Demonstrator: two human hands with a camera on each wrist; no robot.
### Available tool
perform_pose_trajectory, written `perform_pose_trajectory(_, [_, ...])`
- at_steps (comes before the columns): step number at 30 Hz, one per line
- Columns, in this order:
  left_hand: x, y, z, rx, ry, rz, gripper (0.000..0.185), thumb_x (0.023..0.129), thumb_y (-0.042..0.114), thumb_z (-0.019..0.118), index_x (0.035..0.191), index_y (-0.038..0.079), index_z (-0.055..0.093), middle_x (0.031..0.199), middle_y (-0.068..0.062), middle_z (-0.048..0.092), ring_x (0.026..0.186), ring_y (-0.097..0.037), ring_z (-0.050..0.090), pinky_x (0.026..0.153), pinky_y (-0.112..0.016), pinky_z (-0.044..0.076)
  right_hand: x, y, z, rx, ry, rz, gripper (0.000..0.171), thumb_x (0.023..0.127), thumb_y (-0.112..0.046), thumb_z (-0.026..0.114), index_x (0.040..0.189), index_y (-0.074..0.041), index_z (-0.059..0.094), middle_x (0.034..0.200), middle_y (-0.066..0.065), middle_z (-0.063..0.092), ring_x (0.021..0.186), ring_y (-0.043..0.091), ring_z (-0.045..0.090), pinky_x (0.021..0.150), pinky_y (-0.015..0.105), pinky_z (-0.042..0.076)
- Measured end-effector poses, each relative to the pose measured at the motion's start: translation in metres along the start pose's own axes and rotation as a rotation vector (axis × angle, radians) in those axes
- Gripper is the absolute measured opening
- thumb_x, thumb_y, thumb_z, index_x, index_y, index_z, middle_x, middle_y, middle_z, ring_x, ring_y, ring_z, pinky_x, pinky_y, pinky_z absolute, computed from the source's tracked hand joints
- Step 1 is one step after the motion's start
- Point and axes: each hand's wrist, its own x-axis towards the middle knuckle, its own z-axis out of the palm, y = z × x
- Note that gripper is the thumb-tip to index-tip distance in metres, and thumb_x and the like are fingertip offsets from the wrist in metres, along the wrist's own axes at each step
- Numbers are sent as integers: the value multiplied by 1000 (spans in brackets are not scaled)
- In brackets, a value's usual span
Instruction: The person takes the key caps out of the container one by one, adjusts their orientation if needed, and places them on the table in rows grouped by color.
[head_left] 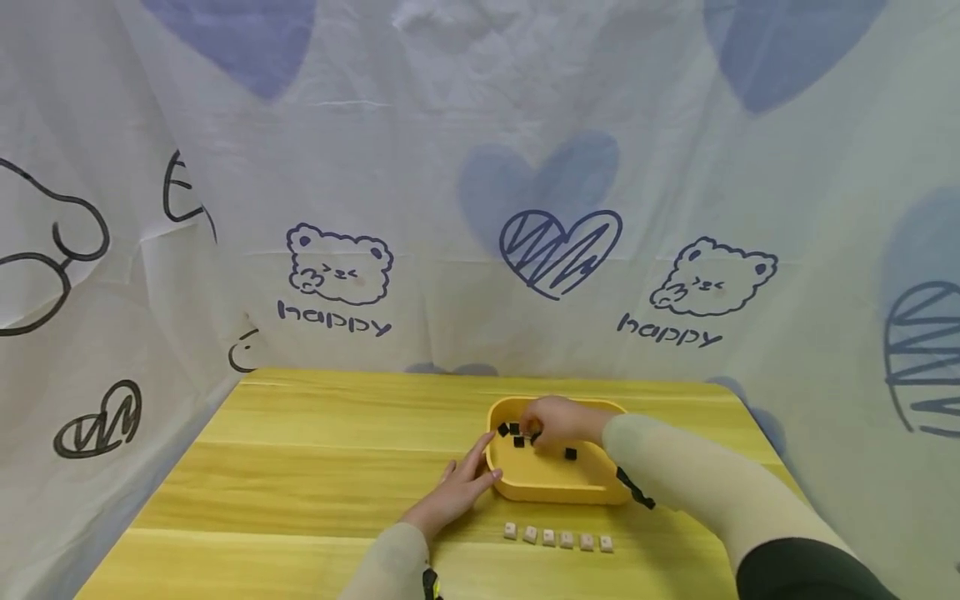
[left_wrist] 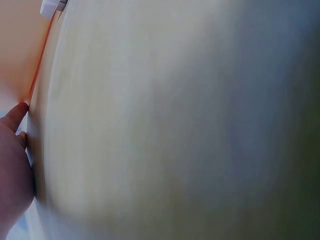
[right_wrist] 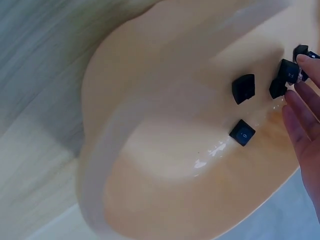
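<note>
A yellow tray (head_left: 555,493) stands on the table with several black keycaps (head_left: 519,442) in it. My right hand (head_left: 558,419) reaches down inside it, fingertips among the keycaps at its left end. In the right wrist view, the thumb and fingers (right_wrist: 310,110) are at a small cluster that includes a tilted black keycap (right_wrist: 288,71); I cannot tell whether they pinch one. Two more black keycaps lie apart from that cluster, one marked keycap (right_wrist: 242,132) nearer the wall. My left hand (head_left: 453,496) rests at the tray's left side, fingers extended and touching its rim.
Several pale keycaps (head_left: 548,537) form a row on the wooden table (head_left: 300,483) in front of the tray. Behind the table hangs a white cloth (head_left: 450,317) printed with hearts and bears. Dark straps (head_left: 635,488) are on both wrists.
</note>
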Motion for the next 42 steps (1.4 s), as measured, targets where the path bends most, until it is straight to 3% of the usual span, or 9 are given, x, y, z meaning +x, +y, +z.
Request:
perform_pose_trajectory(6, [-1,3,3,-10,-11,-12,65,104,39,46,158,24,13,154,-17,32,141,-31,30,113,-59,-8,-7,1,5,-11,-42,15,25,81,-10,79,105,-12,74,99,-6,68,91,11,62,82,33,53])
perform_pose_trajectory(16, [-1,6,6,-13,-13,-15,65,104,38,46,158,23,14,155,-18,31,142,-32,29,113,-58,-8,-15,2,15,-27,-58,2,9,82,-13,80,88,-17,75,84,-10,66,72,4,57,69,26,52])
perform_pose_trajectory(22, [-3,7,9,-26,-20,-15,66,104,38,46,158,23,13,154,-22,31,141,-36,29,112,-60,-8,-21,4,17,-39,-72,-16,8,82,-15,80,86,-19,74,80,-13,63,68,2,55,64,23,50])
perform_pose_trajectory(34, [-1,3,5,-28,-8,-24,66,103,39,46,158,26,12,153,-20,33,142,-33,28,112,-59,-9,-46,-9,-3,-35,-20,-128,9,83,-4,74,90,-9,74,82,-7,65,73,7,57,69,23,50])
perform_pose_trajectory(38, [-2,5,3,-35,-10,-35,66,103,38,46,158,25,12,153,-21,33,143,-34,25,112,-59,-10,-56,-10,-6,-45,1,-188,14,83,-1,72,95,-6,76,83,-4,67,73,6,57,68,22,50])
perform_pose_trajectory(42, [-2,7,1,-31,-2,-26,67,103,38,47,158,24,12,152,-23,33,143,-37,24,111,-60,-10,-67,-9,-4,-48,45,-193,21,82,6,68,97,-5,77,84,-3,67,72,4,55,68,23,51])
